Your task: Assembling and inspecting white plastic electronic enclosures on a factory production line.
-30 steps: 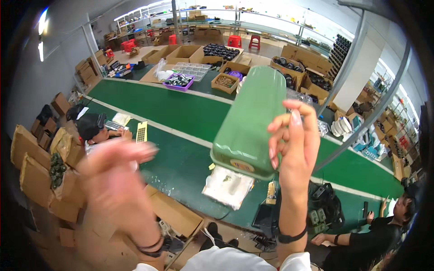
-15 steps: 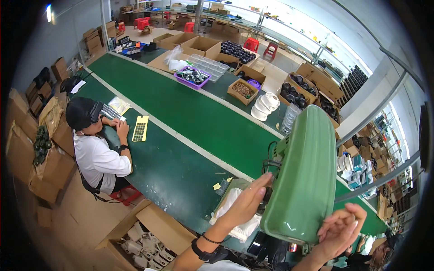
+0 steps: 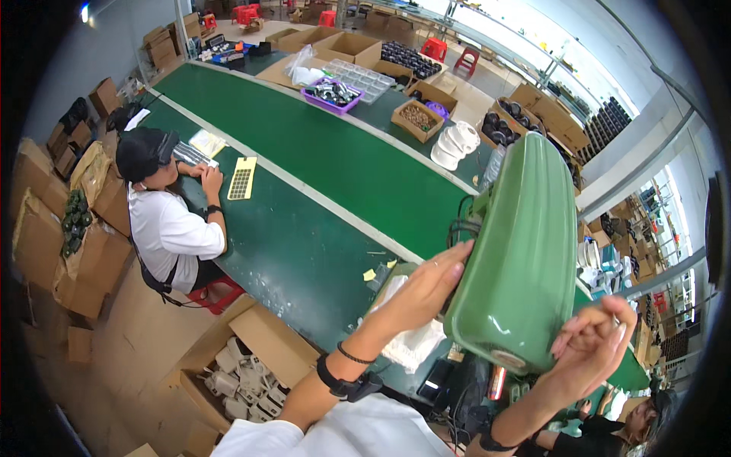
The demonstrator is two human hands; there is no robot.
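Note:
A large glossy green appliance housing [image 3: 518, 251], rounded and ribbed lengthwise, rises in front of me. Black wires stick out on its left side, and a round inset marks its near end. My left hand [image 3: 428, 293] lies along its lower left side with fingers extended against it; the fingertips are partly hidden. At the near right edge is my right hand [image 3: 594, 343], its fingers curled and the fingertips touching the housing. What supports the housing underneath is hidden. White crumpled wrapping [image 3: 413, 343] lies on the bench below my left hand.
A green conveyor belt [image 3: 304, 152] runs beyond the bench [image 3: 297, 251]. At the left a person [image 3: 171, 213] sits working; another person [image 3: 640, 419] is at the lower right. An open carton of white parts [image 3: 247, 381] stands below the bench. White stacked bowls [image 3: 454, 145] sit across the belt.
The whole view has shifted, so the room, housing and hands appear higher now. Both hands remain beside the housing in nearly the same places, and more of its near end shows.

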